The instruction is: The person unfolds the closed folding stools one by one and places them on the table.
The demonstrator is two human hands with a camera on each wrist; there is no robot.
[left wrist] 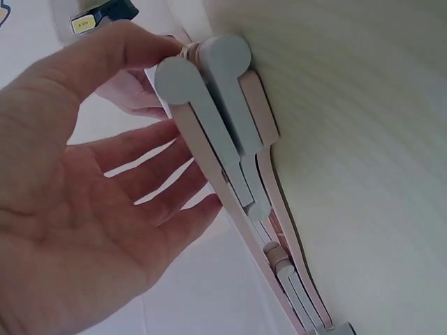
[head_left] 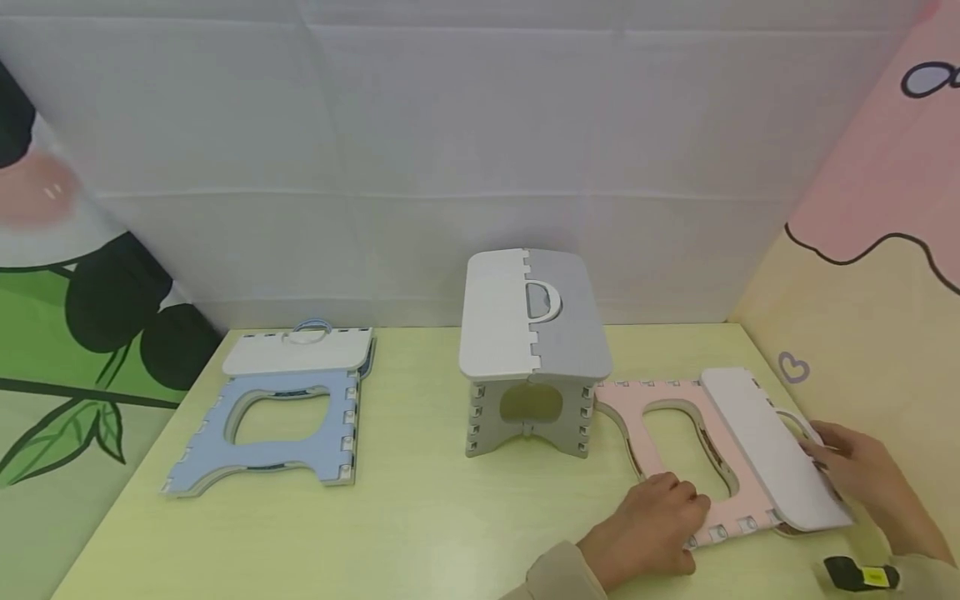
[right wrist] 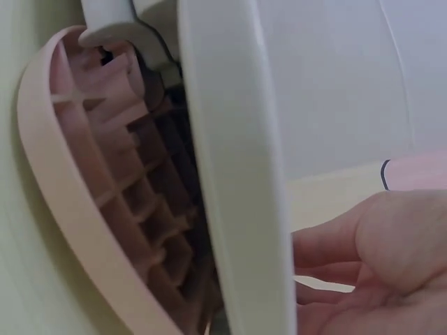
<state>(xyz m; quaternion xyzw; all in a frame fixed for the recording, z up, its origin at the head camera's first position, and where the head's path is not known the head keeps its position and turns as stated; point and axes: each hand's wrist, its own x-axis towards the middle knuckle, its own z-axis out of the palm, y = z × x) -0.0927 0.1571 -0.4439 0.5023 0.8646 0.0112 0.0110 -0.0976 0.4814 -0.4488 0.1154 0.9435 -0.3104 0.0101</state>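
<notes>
A pink and white folding stool (head_left: 765, 450) lies folded at the right of the table. My left hand (head_left: 648, 529) rests at its near edge, fingertips on the pink leg panel (head_left: 678, 450) and thumb at the end by the hinge. In the left wrist view its fingers (left wrist: 150, 157) are fairly straight against the panel's face. My right hand (head_left: 855, 467) grips the outer side of the white seat half by the handle (head_left: 798, 425). The right wrist view shows a gap between this white half (right wrist: 234, 167) and the ribbed pink half (right wrist: 105, 174); some fingertips are hidden behind the white half.
A grey and white folding stool (head_left: 532, 333) stands unfolded at the back middle, close beside the pink leg panel. A blue and white folding stool (head_left: 277, 417) lies folded at the left of the table (head_left: 420, 517). A white curtain (head_left: 450, 125) hangs behind.
</notes>
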